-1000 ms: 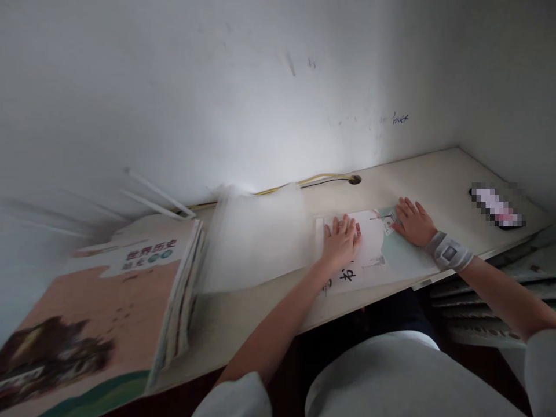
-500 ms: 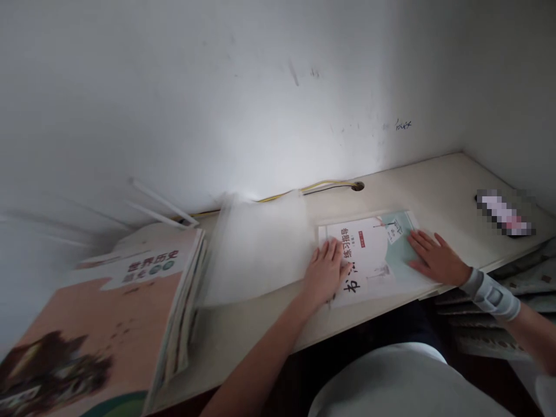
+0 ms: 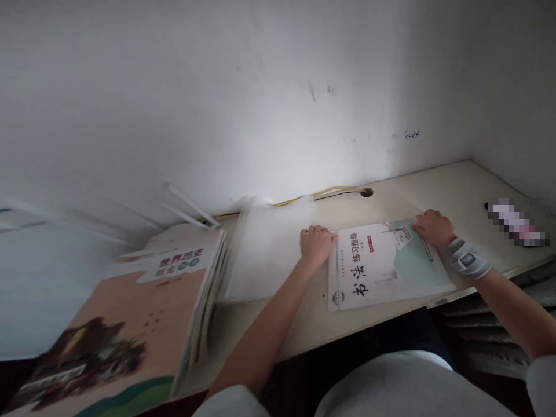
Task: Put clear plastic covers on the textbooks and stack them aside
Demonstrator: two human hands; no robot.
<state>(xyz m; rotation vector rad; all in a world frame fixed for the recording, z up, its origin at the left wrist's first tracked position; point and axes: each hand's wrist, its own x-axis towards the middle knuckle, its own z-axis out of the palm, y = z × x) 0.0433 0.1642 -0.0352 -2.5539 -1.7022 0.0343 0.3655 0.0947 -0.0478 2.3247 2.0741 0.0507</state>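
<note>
A calligraphy workbook [image 3: 369, 266], with a white and pale green cover, lies flat on the desk and is turned sideways. My left hand [image 3: 316, 246] is at its upper left corner, fingers curled and thumb on the book's edge. At the upper right corner, my right hand [image 3: 435, 227] has its fingers bent over the border of the cover. A grey-white band with a buckle-like square [image 3: 469, 260] wraps my right wrist. Left of the workbook lies a stack of translucent plastic sheets [image 3: 273, 249], close to my left hand.
A pile of books topped by a pink history book [image 3: 143, 318] stands at the left, with a white device with antennas [image 3: 191, 205] behind it. Yellow and black cables [image 3: 334, 191] run along the wall into a desk hole [image 3: 367, 192]. A blurred-out phone [image 3: 516, 223] lies at the right.
My left hand has gone from lying on the cover to curling at its upper left corner. My right hand has slid up to the upper right corner, its fingers now bent. The view has shifted slightly.
</note>
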